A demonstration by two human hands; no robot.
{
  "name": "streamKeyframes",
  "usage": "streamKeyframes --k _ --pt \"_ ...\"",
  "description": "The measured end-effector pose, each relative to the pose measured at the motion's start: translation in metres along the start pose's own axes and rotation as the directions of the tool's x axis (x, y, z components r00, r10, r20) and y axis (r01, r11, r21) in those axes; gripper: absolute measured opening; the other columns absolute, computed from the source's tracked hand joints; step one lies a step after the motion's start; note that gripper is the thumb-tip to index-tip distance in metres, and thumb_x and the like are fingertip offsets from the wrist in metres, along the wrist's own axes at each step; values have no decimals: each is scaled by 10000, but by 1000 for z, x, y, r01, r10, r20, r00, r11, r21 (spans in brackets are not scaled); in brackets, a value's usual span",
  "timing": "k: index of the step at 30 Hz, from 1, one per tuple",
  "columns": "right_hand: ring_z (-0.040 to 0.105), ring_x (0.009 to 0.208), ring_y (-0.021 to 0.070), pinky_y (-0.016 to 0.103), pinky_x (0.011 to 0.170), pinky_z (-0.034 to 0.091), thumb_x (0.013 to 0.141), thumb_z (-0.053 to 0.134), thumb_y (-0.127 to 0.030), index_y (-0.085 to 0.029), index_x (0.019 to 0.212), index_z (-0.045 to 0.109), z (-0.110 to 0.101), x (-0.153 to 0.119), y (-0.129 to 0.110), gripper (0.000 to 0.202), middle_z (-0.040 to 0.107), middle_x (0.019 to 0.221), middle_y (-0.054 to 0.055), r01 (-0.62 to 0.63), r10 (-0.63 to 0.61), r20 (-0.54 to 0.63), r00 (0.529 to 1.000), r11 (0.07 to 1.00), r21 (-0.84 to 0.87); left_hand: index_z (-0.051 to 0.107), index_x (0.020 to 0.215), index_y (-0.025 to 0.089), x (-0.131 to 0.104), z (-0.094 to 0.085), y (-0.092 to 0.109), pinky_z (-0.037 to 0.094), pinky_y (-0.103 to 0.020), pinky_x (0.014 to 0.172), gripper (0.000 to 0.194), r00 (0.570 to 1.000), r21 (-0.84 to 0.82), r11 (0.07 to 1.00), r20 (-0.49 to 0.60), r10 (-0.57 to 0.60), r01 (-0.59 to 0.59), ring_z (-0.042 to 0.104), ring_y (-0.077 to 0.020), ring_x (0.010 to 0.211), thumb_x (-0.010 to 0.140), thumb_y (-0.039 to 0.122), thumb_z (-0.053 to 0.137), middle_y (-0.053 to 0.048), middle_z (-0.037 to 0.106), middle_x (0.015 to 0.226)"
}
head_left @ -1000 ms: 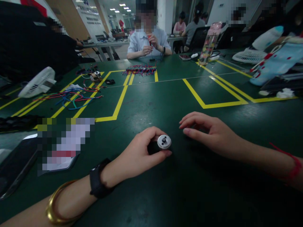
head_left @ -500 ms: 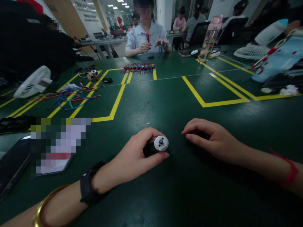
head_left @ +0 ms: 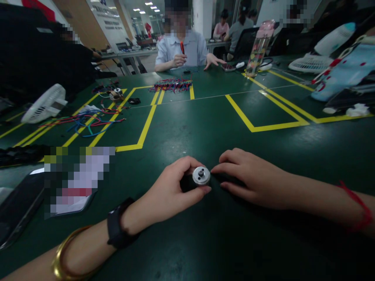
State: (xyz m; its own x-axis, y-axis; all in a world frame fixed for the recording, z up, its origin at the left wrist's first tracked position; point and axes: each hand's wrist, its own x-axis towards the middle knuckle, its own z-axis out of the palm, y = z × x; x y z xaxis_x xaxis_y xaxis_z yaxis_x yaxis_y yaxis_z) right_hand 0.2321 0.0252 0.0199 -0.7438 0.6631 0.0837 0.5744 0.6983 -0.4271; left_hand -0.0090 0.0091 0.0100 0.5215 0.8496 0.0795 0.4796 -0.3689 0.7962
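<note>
A small round electric motor (head_left: 201, 176), silver with a short central shaft and dark holes in its top face, stands on the green table between the fingers of my left hand (head_left: 172, 183). Thumb and index finger curl around its sides. My right hand (head_left: 252, 177) is just right of the motor with fingers apart and nothing in it; its index fingertip comes close to the motor's edge, and I cannot tell whether they touch.
Left of my hands lie a phone (head_left: 20, 203) and a blurred-out flat item (head_left: 79, 183). Farther off are loose coloured wires (head_left: 90, 121), a wire bundle (head_left: 172, 84), a white fan (head_left: 43, 104) and a bottle (head_left: 259, 50). Opposite sits a co-worker (head_left: 181, 47) holding an orange-and-black tool.
My right hand has moved left toward the motor and its fingers have spread. My left hand keeps its hold on the motor. The co-worker's one hand has moved toward a phone.
</note>
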Motion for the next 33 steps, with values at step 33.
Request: streamKeyframes --k 33 --pt "582 812 163 293 688 483 906 586 -396 -240 1024 624 5 -16 14 199 617 940 20 -269 418 -159 895 787 555 554 1056 224 0 -2 -3 486 -323 814 258 999 11 1000 33 5 -5 595 -177 933 837 288 675 -14 627 1048"
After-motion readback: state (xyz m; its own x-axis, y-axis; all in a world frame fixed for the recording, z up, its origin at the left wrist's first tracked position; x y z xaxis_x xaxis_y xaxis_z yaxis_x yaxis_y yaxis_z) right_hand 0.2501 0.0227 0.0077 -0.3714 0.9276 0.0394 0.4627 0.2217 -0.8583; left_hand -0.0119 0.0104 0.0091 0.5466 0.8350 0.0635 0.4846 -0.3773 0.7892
